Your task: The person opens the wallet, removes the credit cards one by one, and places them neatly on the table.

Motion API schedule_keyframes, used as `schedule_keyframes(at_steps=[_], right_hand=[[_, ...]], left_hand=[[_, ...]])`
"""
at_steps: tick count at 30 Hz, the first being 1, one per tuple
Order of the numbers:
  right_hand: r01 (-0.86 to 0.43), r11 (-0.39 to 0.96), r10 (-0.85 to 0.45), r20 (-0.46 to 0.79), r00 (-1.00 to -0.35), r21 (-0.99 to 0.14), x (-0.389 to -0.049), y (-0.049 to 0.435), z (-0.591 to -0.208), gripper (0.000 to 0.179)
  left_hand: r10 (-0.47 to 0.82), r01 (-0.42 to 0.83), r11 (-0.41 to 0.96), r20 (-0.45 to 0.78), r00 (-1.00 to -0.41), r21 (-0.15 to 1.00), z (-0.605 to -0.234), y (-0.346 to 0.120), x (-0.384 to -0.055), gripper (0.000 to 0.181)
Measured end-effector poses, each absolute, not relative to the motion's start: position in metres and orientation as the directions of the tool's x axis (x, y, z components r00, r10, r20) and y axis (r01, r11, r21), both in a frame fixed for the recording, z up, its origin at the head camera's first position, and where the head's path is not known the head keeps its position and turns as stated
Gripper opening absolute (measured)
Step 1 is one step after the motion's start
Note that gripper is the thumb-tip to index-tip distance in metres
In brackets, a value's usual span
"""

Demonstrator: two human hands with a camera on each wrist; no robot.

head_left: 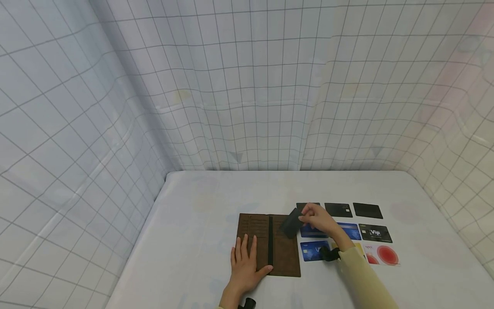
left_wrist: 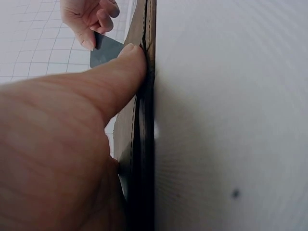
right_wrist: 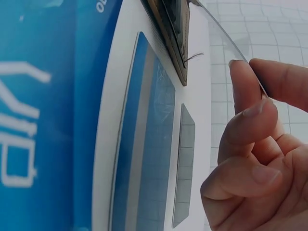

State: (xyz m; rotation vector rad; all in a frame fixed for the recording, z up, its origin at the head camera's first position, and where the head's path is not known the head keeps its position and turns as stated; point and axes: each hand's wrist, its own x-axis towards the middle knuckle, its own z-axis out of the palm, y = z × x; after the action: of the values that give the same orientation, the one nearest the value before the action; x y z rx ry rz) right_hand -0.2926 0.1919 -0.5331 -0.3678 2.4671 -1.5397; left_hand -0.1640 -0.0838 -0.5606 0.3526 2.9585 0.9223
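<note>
A brown wallet (head_left: 286, 259) lies spread on the white table, with card slots on its left half and a black strip (head_left: 270, 240) down the middle. My left hand (head_left: 244, 267) rests on its lower left part, fingers spread and thumb across the bottom edge. Between thumb and forefinger, my right hand (head_left: 318, 218) pinches a dark card (head_left: 291, 224), tilted over the wallet's right half. In the left wrist view, that card (left_wrist: 107, 51) shows beyond my left thumb. The right wrist view shows it nearly edge-on, with my other right fingers curled.
Right of the wallet, cards lie in rows: black cards (head_left: 368, 210) at the back, a black VIP card (head_left: 375, 233), blue cards (head_left: 311, 251), and a white card with red circles (head_left: 382, 254). My right forearm partly covers some. Grid-patterned white curtains (head_left: 247, 107) surround the table.
</note>
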Motion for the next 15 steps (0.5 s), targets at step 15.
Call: schedule_keyframes(at_steps=[15], right_hand=[[-0.017,0.405,-0.22,-0.08,-0.972,-0.914,-0.281,0.192,-0.525,0.018]], left_hand=[[0.22,0.213,0.806,0.054,-0.974,0.553,-0.565,-0.084,-0.166,0.094]])
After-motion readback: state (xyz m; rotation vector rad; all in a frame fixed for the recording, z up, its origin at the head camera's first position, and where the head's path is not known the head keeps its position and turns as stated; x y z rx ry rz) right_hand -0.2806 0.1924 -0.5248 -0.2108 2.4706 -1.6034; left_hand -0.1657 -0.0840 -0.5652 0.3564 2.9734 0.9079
